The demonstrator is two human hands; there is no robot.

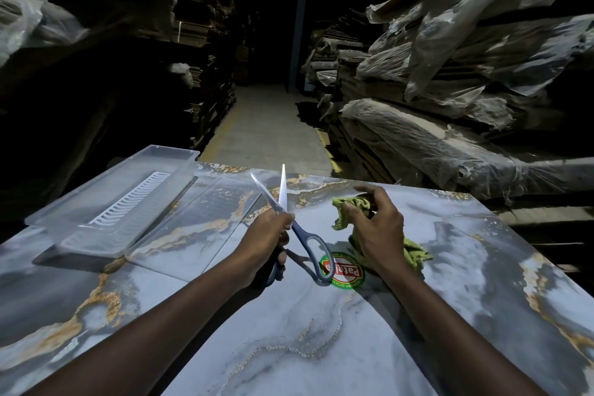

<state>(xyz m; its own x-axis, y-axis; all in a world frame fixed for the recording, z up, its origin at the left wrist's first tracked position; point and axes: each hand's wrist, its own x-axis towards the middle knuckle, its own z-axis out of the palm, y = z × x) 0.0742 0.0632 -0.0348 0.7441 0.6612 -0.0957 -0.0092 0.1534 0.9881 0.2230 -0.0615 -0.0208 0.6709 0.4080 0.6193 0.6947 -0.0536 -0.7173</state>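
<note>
The main risk lay in the blue-handled steel scissors (298,236), whose two blades stood spread in a narrow V with bare edges and tips aimed up and away from the person. If the crumpled green cloth (344,206) were brought in to wipe them, a finger of the right hand (379,228) could slip past the fabric onto an edge. The blades could also snap together on the cloth or a fingertip if the left hand (270,235) squeezed. The free handle loop hung unheld over the red and green oval sticker (345,270), so the tool could pivot or swing in the hand.

The left forearm reached forward and inward, and its grip was clamped round the scissors near the pivot and the near handle, holding them raised above the grey marble-patterned table (289,331). The right forearm came in from the right. That hand arched palm-down just beside the blades, its grip closed on the cloth with the forefinger lifted. Part of the cloth trailed onto the table beneath the wrist.

A clear plastic tray (96,244) with a white slotted insert (128,199) lay well apart on the left.
</note>
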